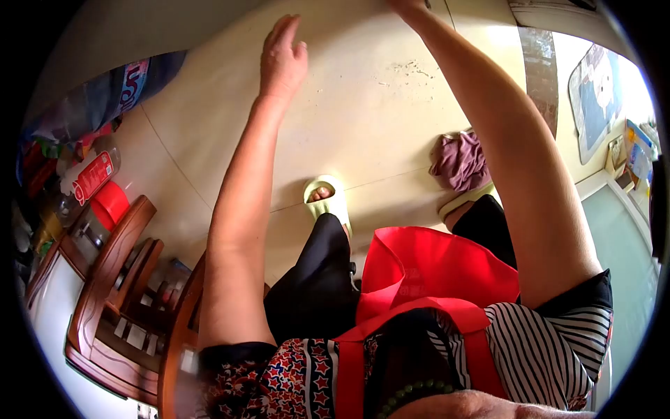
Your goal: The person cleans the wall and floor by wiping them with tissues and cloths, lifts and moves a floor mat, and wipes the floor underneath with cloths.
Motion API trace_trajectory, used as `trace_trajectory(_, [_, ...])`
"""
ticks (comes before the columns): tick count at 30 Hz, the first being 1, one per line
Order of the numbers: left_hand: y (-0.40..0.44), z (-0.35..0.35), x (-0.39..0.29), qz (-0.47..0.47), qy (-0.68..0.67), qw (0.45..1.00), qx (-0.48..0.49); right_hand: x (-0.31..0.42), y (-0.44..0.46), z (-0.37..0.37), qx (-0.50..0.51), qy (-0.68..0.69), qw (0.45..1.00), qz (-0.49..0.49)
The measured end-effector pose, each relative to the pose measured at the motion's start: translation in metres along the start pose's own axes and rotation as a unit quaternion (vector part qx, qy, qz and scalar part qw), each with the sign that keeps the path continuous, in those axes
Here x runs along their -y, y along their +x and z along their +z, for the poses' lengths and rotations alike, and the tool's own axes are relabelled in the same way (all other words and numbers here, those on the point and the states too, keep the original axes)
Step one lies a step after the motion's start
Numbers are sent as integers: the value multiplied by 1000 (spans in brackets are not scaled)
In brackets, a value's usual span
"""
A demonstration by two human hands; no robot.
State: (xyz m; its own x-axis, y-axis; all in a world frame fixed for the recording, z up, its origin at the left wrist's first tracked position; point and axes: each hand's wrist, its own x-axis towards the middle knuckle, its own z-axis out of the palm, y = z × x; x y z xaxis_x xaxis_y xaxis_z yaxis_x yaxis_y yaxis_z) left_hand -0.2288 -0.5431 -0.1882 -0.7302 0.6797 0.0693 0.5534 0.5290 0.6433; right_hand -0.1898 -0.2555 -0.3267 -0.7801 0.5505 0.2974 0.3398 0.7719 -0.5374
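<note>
My left hand (282, 59) reaches out over the beige tiled floor (349, 112), fingers stretched and thumb apart, holding nothing. At the top edge, my right hand (408, 7) is mostly cut off by the frame, and its fingers are hidden. A small dark bit shows beside it, too little to name. Below and between my forearms, small scattered crumbs of debris (413, 72) lie on the floor. A crumpled purple cloth (460, 162) rests on the floor near my right foot, partly behind my right forearm.
I wear a red apron (440, 269) and pale green slippers (333, 202). At left stand a wooden chair (105, 293), a red-labelled bottle (94, 174) and a blue plastic package (105, 98). A pale glass-like panel (621, 244) and a grey mat (593, 105) are at right.
</note>
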Motion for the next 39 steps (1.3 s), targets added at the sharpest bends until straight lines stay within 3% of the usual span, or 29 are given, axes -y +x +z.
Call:
trace_trajectory(1, [3, -3, 8, -38, -33, 999, 2, -10, 2, 30, 7, -25, 999, 21])
trace_trajectory(3, [4, -10, 24, -121, -32, 992, 34, 78, 1, -16, 141, -136, 981, -4])
trace_trajectory(5, [-5, -15, 33, -190, -14, 980, 49, 157, -1, -33, 328, -199, 923, 19])
trace_trajectory(6, [-11, -13, 36, -166, 7, 985, 37, 155, -27, 10, 251, -31, 967, -21])
trace_trajectory(7, [-17, -12, 40, -142, 29, 989, 24, 149, -55, 44, 163, 138, 975, -59])
trace_trajectory(9, [-35, -8, 45, -86, 62, 994, 15, 172, -85, 31, 267, 216, 928, -148])
trace_trajectory(11, [-61, 1, 43, -23, 82, 996, 21, 190, -105, -5, 389, 126, 893, -188])
trace_trajectory(12, [-74, 2, 33, -37, 23, 996, 77, 188, -119, -8, 396, 65, 888, -226])
trace_trajectory(13, [-94, 2, 18, -46, 65, 992, 102, 178, -128, -12, 399, 88, 873, -265])
trace_trajectory(14, [-113, 5, 10, -42, 32, 991, 121, 174, -126, -33, 455, 123, 834, -287])
trace_trajectory(17, [-137, 14, -26, -75, -100, 971, 205, 139, -143, -50, 490, 143, 806, -298])
trace_trajectory(19, [-140, 35, -33, -4, -67, 979, 194, 127, -138, -79, 486, 91, 783, -377])
trace_trajectory(21, [-119, 31, -46, -12, -141, 965, 220, 113, -125, -89, 581, 93, 719, -369])
trace_trajectory(22, [-106, 28, -52, -15, -179, 956, 234, 113, -120, -93, 601, 47, 740, -298])
trace_trajectory(23, [-100, 27, -49, -35, -179, 967, 178, 125, -108, -102, 617, 0, 755, -222])
trace_trajectory(24, [-87, 16, -48, -54, -225, 965, 122, 133, -100, -102, 569, 109, 799, -160])
trace_trajectory(25, [-77, 5, -36, -72, -204, 970, 111, 139, -96, -90, 532, 213, 793, -207])
trace_trajectory(26, [-65, -29, -40, -165, -220, 950, 146, 166, -94, -89, 480, 270, 811, -200])
trace_trajectory(27, [-58, -45, -38, -145, -179, 970, 71, 185, -94, -77, 489, 237, 806, -234])
trace_trajectory(28, [-52, -75, -38, -177, -116, 973, 97, 208, -104, -65, 457, 271, 815, -231])
trace_trajectory(29, [-60, -82, 7, -94, -41, 990, 102, 226, -122, -36, 469, 259, 808, -244])
trace_trajectory(30, [-60, -105, 7, -137, 15, 977, 164, 247, -144, -13, 487, 259, 795, -252])
trace_trajectory(32, [-77, -110, 52, -117, 113, 954, 250, 285, -181, 12, 567, 185, 759, -262])
trace_trajectory(33, [-72, -114, 32, -218, 147, 889, 375, 297, -195, 11, 622, 107, 730, -261])
trace_trajectory(34, [-77, -107, 24, -267, 147, 854, 422, 296, -203, 6, 607, 80, 719, -330])
trace_trajectory(35, [-85, -92, 32, -220, 159, 815, 511, 290, -211, 3, 589, 51, 702, -397])
trace_trajectory(36, [-93, -81, 21, -212, 138, 836, 487, 281, -227, 2, 551, 90, 788, -259])
trace_trajectory(37, [-103, -69, 7, -205, 115, 855, 462, 263, -231, 5, 551, 100, 756, -338])
trace_trajectory(39, [-118, -32, 16, -161, 79, 895, 409, 229, -216, -14, 617, 99, 701, -345])
